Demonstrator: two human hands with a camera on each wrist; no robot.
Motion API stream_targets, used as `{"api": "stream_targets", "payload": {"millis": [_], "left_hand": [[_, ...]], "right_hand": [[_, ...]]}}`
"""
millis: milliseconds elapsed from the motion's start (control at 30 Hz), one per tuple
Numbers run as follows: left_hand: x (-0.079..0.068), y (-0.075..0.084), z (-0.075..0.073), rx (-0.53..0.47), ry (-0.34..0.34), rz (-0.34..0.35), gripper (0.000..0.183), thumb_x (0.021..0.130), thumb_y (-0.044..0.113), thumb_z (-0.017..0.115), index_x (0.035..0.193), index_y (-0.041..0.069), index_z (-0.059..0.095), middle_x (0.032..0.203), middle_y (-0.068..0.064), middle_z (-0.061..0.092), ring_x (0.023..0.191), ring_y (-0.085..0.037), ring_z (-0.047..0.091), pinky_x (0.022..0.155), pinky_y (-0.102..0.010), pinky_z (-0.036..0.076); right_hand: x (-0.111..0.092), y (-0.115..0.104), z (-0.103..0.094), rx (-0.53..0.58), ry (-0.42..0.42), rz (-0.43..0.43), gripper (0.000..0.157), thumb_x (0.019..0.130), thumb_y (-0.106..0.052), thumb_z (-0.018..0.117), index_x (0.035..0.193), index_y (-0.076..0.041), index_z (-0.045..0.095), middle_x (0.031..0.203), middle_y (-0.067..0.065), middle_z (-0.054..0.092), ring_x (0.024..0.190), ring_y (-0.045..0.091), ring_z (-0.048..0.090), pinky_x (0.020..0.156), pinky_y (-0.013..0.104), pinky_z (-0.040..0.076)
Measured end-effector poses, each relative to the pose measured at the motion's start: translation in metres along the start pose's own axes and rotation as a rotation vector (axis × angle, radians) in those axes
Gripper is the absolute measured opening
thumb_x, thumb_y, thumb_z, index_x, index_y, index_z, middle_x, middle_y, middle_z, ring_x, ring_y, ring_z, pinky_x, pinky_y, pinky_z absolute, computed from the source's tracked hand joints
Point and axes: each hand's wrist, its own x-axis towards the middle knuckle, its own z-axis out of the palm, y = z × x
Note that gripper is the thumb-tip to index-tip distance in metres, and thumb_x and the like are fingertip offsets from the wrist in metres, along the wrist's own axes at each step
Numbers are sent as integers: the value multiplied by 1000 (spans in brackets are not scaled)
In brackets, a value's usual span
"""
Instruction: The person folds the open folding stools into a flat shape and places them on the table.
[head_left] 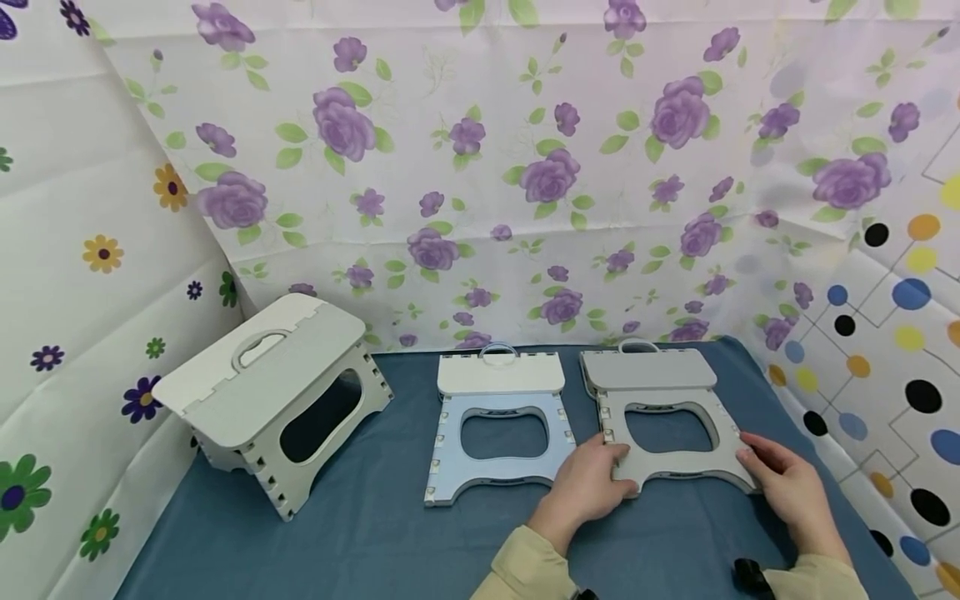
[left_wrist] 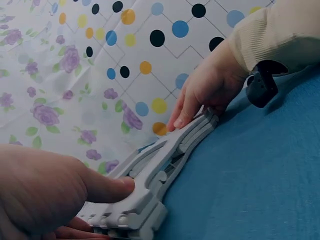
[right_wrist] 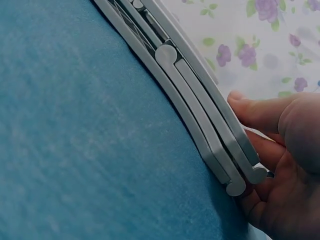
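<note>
On the blue cloth, the folded grey stool lay at the right, long axis running near to far, while the left hand gripped its near left corner and the right hand its near right, both touching.

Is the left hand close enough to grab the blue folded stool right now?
Probably yes: the left hand is right by the blue folded stool, with nothing standing between them. But it's holding the grey folded stool, so it would likely need to let go first.
</note>
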Motion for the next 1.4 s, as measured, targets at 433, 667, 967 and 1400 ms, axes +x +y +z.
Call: {"api": "stream_targets", "payload": {"millis": [433, 667, 967, 1400], "left_hand": [[-27, -36, -70, -253, 185, -9, 43, 107, 27, 71, 148, 15, 66, 137, -5, 69, 106, -17, 69, 83, -31, 54], [-72, -77, -127, -353, 668, 43, 32, 101, 9, 76, 133, 10, 74, 122, -8, 75, 87, -17, 73, 71, -30, 57], [-153, -129, -172, -265, 1099, 61, 26, 96, -10, 74, 120, 0, 76, 112, -15, 73, 91, -9, 68, 74, -15, 51], [-202, -156, -191, -405, 1638, -227, 45, 95, -9, 64, 135, -6, 44, 131, -2, 45, 112, -14, 42, 90, -26, 27]], "right_hand": [[-17, -48, -23, 12, 104, -96, 63, 114, -49, 48, 159, -5, 50, 162, 30, 43, 148, 55, 36, 105, 73, 38], [-31, -92, -30, 53, 194, -189, 56, 110, -53, 55, 156, -22, 59, 162, 13, 51, 145, 37, 48, 101, 33, 49], [-41, -151, -5, 202, 211, -305, 42, 110, -40, 63, 148, -22, 68, 147, 2, 63, 114, -3, 57, 82, 12, 45], [-59, -213, 31, 377, 157, -443, 37, 110, -34, 63, 143, -17, 71, 140, 1, 68, 123, 6, 59, 96, 17, 48]]}}
